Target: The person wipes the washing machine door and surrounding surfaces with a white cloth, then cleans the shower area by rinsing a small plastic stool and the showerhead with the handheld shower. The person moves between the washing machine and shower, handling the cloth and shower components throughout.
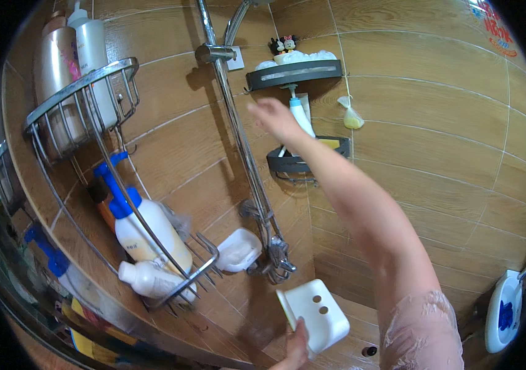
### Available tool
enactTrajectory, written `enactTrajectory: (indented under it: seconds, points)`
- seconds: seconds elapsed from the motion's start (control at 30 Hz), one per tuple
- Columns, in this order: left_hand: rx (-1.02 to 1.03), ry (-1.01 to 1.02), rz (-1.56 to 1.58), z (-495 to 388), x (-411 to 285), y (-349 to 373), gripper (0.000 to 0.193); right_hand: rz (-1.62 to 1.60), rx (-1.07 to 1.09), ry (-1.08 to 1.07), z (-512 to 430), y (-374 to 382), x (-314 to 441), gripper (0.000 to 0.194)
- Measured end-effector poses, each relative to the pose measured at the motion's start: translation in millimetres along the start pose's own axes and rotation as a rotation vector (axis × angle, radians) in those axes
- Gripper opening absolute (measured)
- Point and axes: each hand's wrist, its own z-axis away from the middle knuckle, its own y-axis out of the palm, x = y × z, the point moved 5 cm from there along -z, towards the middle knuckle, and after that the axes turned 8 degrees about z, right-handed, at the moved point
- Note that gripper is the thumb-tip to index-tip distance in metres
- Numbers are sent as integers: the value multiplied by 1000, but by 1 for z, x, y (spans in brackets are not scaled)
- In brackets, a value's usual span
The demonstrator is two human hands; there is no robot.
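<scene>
My left hand [296, 346], at the bottom, grips a white plastic soap holder [328, 321] by its edge, thumb on the face. Two round holes show in the holder. My right arm reaches up across the corner, and my right hand [274, 116] is in front of the wall between the chrome shower riser rail [229, 99] and a white pump bottle [301, 116]. Its fingers look partly curled and are blurred, so whether they hold anything is unclear. Below, a white soap dish [239, 250] is by the wall beside the shower mixer valve [279, 259].
At left, a two-tier chrome wire rack [82, 76] carries several bottles, including a blue-topped pump bottle [149, 226] and a tipped white bottle [152, 280]. Dark corner shelves [295, 76] stand behind my right arm. A small washbasin [494, 319] is at far right; a dark-capped object [369, 351] is on the floor.
</scene>
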Motion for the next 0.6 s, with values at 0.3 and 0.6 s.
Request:
enactTrajectory:
  seconds: [0.3,0.6]
  points:
    - [-366,818,-601,37,-18,3,43,36,-295,-95,-146,14,73,69]
    - [-326,501,-487,18,-36,17,42,37,-349,-57,-206,24,65,59]
